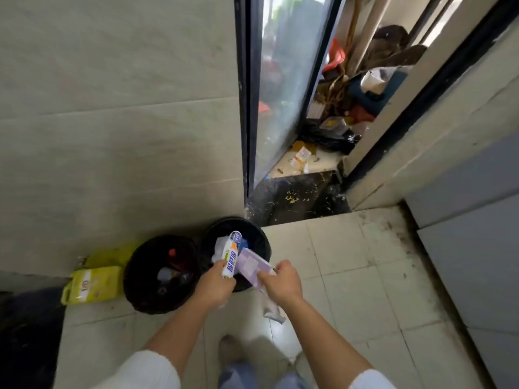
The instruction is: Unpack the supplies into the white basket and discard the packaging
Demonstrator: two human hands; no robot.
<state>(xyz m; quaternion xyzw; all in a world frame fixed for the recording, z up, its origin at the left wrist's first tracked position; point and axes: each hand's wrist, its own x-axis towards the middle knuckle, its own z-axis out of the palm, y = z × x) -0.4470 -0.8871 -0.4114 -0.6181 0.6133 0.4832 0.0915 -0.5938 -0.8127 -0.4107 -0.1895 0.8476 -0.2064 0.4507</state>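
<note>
Standing over two black bins (235,248) on the tiled floor, against the wall. My left hand (214,284) is wrapped around a white tube-shaped box (232,254), held upright over the right-hand bin. My right hand (282,280) pinches a flat purple carton (252,266) by its near edge, its far end over the same bin's rim; a strip of white wrapping (273,310) hangs below that hand. The white basket is not in view.

Judgement: step in hand is discarding. The purple carton looks like empty packaging, though I cannot tell if anything is left inside. Best check it is empty, then move it fully over the opening before letting go, so it does not catch the rim and slide to the floor. The hanging wrapping should go in with it. The bin already holds white paper (220,248), so drop flat. Whether the tube-shaped box is supply or packaging is unclear; keep it gripped until that is settled.

Yellow bag (90,283) lies beside the left bin (161,273).
</note>
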